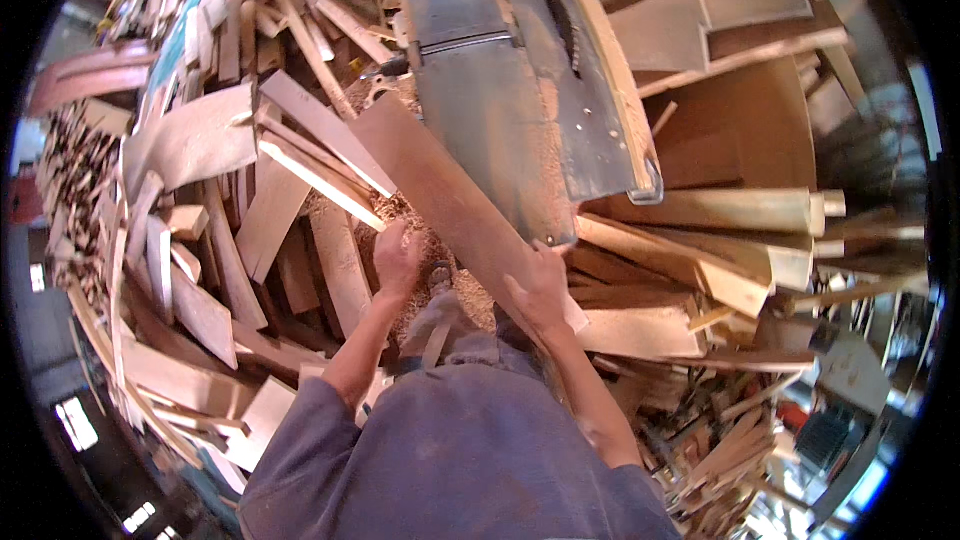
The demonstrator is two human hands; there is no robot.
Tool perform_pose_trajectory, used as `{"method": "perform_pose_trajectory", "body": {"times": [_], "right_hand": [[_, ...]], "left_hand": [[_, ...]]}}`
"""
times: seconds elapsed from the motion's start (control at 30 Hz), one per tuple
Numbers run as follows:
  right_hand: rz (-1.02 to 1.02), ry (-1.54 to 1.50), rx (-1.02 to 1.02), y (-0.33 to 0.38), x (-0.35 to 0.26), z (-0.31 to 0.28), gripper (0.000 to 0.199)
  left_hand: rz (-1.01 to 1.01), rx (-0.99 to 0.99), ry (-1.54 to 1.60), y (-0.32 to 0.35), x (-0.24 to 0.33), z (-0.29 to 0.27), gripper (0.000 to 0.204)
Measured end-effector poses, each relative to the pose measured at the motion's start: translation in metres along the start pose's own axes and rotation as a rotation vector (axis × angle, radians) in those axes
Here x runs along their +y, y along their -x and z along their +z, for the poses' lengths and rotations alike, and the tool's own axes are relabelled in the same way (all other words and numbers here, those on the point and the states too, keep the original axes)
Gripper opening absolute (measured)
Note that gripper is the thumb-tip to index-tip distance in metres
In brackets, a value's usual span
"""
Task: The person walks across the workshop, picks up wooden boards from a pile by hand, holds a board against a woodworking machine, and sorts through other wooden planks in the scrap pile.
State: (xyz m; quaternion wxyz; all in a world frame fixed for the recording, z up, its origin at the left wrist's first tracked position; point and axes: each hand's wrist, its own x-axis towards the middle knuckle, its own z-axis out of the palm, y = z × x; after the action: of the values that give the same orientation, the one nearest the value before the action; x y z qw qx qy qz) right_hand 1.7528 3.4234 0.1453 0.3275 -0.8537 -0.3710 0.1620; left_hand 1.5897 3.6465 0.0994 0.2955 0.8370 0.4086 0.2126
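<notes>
The right hand [540, 285] grasps the near end of the long brown board [440, 190], which runs up-left beside the table saw [520, 90], while the left hand [397, 258] hangs half-curled and empty just left of it.

Matt reddish-brown wooden board [450, 195], dull grey dust-coated metal saw table [520, 90], pale rough-sawn wood offcuts [200, 230].

Single head-worn fisheye view, looking steeply down, close over the saw table [520, 90], wood offcuts [200, 230] around

Reddish-brown board [450, 200] over the dull grey-blue saw table [500, 110], pale tan offcuts [200, 140] all around, buff sawdust [400, 215] below, faded blue-grey shirt [470, 450].
</notes>
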Motion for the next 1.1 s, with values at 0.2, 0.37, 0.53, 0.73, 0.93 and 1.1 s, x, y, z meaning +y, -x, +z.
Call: {"method": "perform_pose_trajectory", "body": {"times": [0.2,0.37,0.53,0.73,0.93,1.1], "right_hand": [[-0.266,0.205,-0.216,-0.095,-0.058,0.044,0.083],[-0.330,0.222,-0.225,-0.120,-0.048,0.091,0.083],[-0.292,0.313,-0.249,-0.120,-0.030,0.098,0.081],[-0.290,0.307,-0.228,-0.126,-0.025,0.107,0.082],[-0.295,0.296,-0.201,-0.130,-0.026,0.106,0.081],[-0.278,0.279,-0.193,-0.127,-0.024,0.103,0.079]], "left_hand": [[-0.242,-0.271,-0.071,-0.036,-0.091,0.028,0.034],[-0.253,-0.211,0.060,-0.091,-0.160,0.117,0.032],[-0.344,-0.342,0.213,-0.107,-0.192,0.180,0.032],[-0.414,-0.353,0.301,-0.112,-0.214,0.216,0.031],[-0.443,-0.342,0.444,-0.134,-0.227,0.215,0.030],[-0.483,-0.350,0.633,-0.173,-0.241,0.202,0.029]]}}
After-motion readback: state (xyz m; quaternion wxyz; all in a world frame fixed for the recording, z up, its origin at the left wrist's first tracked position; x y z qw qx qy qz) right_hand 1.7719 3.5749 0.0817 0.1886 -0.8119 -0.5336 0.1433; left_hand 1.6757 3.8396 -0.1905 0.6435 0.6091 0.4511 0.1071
